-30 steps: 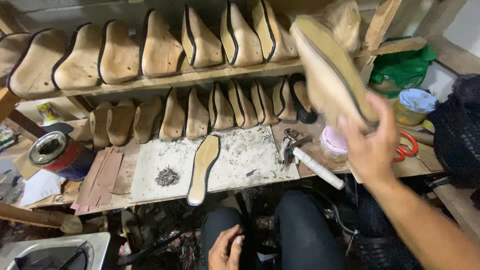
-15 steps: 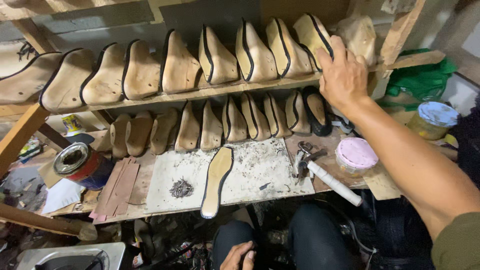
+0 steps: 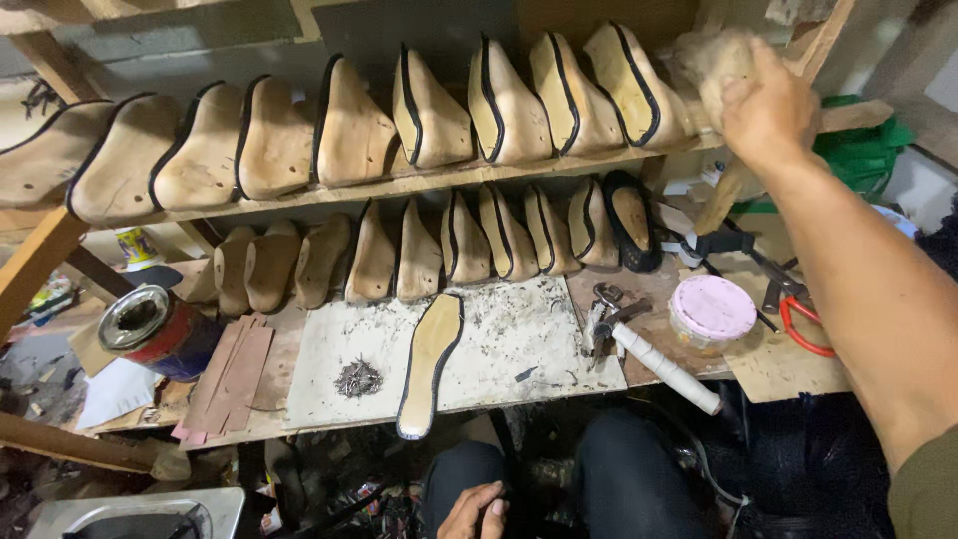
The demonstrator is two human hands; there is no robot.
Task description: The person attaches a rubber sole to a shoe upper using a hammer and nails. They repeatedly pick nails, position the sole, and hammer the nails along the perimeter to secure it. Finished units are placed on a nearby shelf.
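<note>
my right hand (image 3: 768, 110) up at top shelf (image 3: 419, 183), fingers curled round pale last (image 3: 714, 62). i'd seat it snug beside row. left hand (image 3: 477, 511) on lap, fingers loosely bent.

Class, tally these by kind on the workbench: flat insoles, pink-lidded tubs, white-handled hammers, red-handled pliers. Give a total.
Flat insoles: 1
Pink-lidded tubs: 1
White-handled hammers: 1
Red-handled pliers: 1
Total: 4

Upper wooden shelf (image 3: 559, 168) packed w/ wooden shoe lasts (image 3: 499, 105), no gaps. Bench: free room on the white work slab (image 3: 519, 344) btw tan flat insole (image 3: 431, 361) & white-handled hammer (image 3: 654, 354).
</note>
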